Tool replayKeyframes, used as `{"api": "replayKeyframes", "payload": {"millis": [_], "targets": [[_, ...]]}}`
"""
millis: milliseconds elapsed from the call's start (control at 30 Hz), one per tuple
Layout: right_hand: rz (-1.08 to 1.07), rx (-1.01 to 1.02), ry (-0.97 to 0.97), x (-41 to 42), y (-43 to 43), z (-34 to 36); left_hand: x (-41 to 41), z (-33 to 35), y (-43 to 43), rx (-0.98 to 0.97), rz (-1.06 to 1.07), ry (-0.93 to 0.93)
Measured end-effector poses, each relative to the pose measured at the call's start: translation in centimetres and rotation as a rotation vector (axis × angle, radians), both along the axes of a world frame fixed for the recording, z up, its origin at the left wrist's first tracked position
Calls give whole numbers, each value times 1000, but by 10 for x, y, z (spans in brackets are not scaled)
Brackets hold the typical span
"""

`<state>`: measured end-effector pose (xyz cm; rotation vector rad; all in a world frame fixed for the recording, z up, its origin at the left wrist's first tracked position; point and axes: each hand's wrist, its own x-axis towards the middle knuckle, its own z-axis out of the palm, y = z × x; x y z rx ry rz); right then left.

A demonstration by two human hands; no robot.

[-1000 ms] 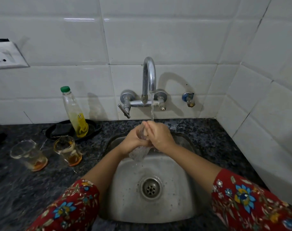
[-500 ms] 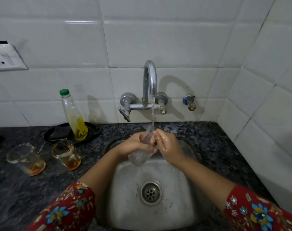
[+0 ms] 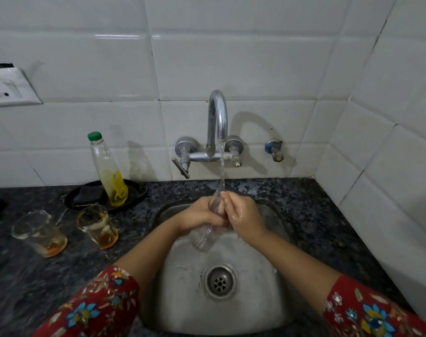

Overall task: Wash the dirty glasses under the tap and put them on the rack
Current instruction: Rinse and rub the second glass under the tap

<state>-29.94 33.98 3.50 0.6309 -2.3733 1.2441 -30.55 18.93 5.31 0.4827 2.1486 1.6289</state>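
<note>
A clear glass is tilted over the steel sink, its mouth up under the running tap. My left hand grips its side. My right hand has its fingers at the rim, where the water stream lands. Two dirty glasses stand on the counter to the left: one with orange dregs nearer the sink, another farther left. No rack is in view.
A soap bottle with a green cap stands in a black dish behind the dirty glasses. The dark granite counter surrounds the sink. White tiled walls close in behind and on the right; a small valve sits right of the tap.
The view has tipped slightly so the scene sits lower in frame. My right hand's fingers have shifted around the glass rim while my left hand keeps hold; water keeps running.
</note>
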Motion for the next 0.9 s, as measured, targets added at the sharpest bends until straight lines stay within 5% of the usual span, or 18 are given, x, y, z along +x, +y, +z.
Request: {"api": "replayKeyframes", "payload": {"millis": [100, 133, 267, 367, 433, 533, 633, 733, 800, 900], "targets": [[-138, 122, -247, -15, -13, 5, 9, -9, 19, -528, 342, 430], [-148, 106, -241, -16, -14, 5, 8, -13, 20, -566, 382, 489], [44, -49, -81, -6, -4, 5, -9, -1, -3, 8, 34, 111], [63, -43, -99, -3, -6, 7, -4, 3, -4, 53, -4, 17], [-14, 39, -230, -8, -12, 13, 3, -1, 4, -195, 185, 166], [-50, -95, -693, -10, -22, 24, 15, -5, 12, -871, 289, 511], [7, -443, -1205, -8, -18, 18, 20, 1, 14, -1247, 92, 652], [-1, -485, -1402, -4, -8, -2, 15, -1, 9, -1452, -145, 532], [-58, -437, -1412, 0, -6, -12, 9, -7, 2, -1377, -200, 281], [-53, -445, -1413, 9, -10, -17, 5, -26, -16, -684, -42, -226]]}}
